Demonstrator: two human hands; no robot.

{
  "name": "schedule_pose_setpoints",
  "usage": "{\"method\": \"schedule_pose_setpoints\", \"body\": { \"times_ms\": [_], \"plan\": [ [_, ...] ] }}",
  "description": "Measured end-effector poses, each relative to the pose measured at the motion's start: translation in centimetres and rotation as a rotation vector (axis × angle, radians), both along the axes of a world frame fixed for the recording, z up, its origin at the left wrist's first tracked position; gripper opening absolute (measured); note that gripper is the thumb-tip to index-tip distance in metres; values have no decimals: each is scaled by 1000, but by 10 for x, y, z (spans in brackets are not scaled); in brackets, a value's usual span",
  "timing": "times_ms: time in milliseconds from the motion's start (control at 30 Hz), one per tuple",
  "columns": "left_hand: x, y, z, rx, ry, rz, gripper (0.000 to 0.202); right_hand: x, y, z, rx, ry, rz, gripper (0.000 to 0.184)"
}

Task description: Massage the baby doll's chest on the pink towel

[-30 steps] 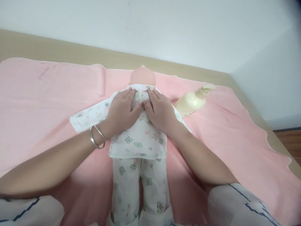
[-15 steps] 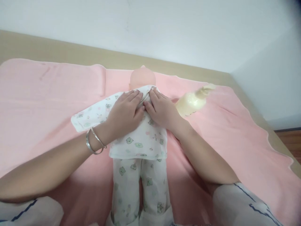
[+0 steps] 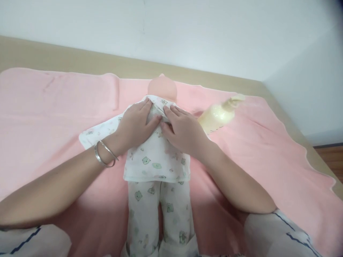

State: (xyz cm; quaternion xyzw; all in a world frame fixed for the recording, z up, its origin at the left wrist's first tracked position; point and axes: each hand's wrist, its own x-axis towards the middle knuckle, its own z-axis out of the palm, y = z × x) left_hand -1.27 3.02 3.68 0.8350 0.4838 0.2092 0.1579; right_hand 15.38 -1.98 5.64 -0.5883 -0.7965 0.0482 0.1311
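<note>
A baby doll lies on its back, its bald head [image 3: 162, 88] at the far end. It wears a white long-sleeved top [image 3: 155, 166] printed with green bears, and matching trousers [image 3: 143, 214]. My left hand [image 3: 139, 123], with two silver bangles on the wrist, rests on the chest beside the collar, fingers stretched out. On the other side of the chest, my right hand [image 3: 183, 130] lies on the cloth with its fingers extended and slightly bent. Between both hands the neckline fabric is folded over. The doll's face is mostly covered by the cloth or out of sight.
A pink blanket [image 3: 53, 96] with wrinkles lies under the doll, over a tan surface [image 3: 80, 53]. To the right of the doll, a pale yellow pump bottle [image 3: 218, 116] lies tilted on the blanket. A white wall [image 3: 187, 32] rises behind.
My left hand has slid a little to the left and the right hand slightly down, both still on the chest. The neckline cloth between them now lies in a different fold.
</note>
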Motion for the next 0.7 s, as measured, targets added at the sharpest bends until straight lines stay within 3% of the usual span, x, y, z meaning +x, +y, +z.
{"method": "schedule_pose_setpoints", "body": {
  "times_ms": [267, 433, 700],
  "plan": [
    [8, -21, 3, -1, 27, 53, 58, 0, 18, -17, 17, 84, -92, 59],
    [13, -35, 1, 94, 39, 10, 56, 3, 25, -21, 45, 119, -72, 48],
    [10, -22, -1, -57, -83, -2, 58, -3, 10, -16, 66, 1, -59, 57]
  ]
}}
